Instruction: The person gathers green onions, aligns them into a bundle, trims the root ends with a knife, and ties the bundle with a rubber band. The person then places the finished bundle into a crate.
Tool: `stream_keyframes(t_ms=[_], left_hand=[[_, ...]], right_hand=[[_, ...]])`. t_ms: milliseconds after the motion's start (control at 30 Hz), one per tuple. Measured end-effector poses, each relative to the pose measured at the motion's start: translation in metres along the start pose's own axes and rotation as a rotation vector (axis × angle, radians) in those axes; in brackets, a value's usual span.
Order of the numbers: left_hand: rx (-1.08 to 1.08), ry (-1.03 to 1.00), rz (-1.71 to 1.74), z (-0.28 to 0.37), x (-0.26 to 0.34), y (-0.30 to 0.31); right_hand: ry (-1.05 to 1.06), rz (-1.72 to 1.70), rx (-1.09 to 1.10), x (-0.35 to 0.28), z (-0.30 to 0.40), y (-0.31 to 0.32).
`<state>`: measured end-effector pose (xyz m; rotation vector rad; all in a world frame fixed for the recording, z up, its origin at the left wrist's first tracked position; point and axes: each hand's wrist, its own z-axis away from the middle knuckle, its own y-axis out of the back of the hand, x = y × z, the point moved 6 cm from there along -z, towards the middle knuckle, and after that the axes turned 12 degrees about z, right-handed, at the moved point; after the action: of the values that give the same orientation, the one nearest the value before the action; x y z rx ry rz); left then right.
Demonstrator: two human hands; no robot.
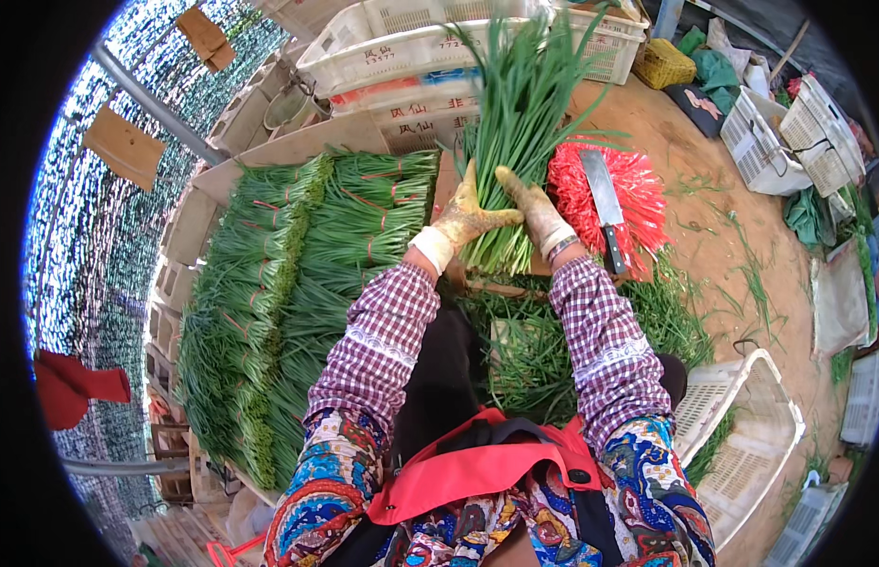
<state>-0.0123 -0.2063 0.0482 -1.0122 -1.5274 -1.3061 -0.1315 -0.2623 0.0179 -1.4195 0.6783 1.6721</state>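
Observation:
A large loose bunch of garlic chives (518, 127) stands upright before me, cut ends toward me and long leaves pointing away. My left hand (471, 214), in a stained glove, clasps its left side with the thumb across the stems. Around the right side is my gloved right hand (535, 207). Right of the bunch, a knife (603, 195) with a black handle lies on a heap of red plastic ties (577, 181). To the left, rows of tied chive bundles (375, 212) with red bands are stacked closely.
Stacked white plastic crates (411, 49) stand beyond the bundles. Loose chive trimmings (531, 361) lie below the work surface and around its right side. An open white crate (758, 453) sits at the lower right, and more crates (758, 142) are at the far right beside a yellow basket (664, 64).

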Motion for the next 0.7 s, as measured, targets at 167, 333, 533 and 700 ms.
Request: stream_keyframes(t_ms=[167,333,533,700], left_hand=[[0.127,0.454,-0.333,-0.01,-0.075,0.004],[0.155,0.546,-0.084,-0.008,-0.083,0.005],[0.17,0.49,-0.29,-0.018,-0.064,-0.03],[0.212,0.45,-0.404,-0.016,-0.054,-0.043]], right_hand=[[0.189,0.658,0.316,0.032,0.034,0.043],[0.068,0.515,0.314,0.105,0.041,0.039],[-0.046,1.404,0.147,0.118,0.03,-0.014],[0.206,1.351,0.051,0.094,0.049,0.008]])
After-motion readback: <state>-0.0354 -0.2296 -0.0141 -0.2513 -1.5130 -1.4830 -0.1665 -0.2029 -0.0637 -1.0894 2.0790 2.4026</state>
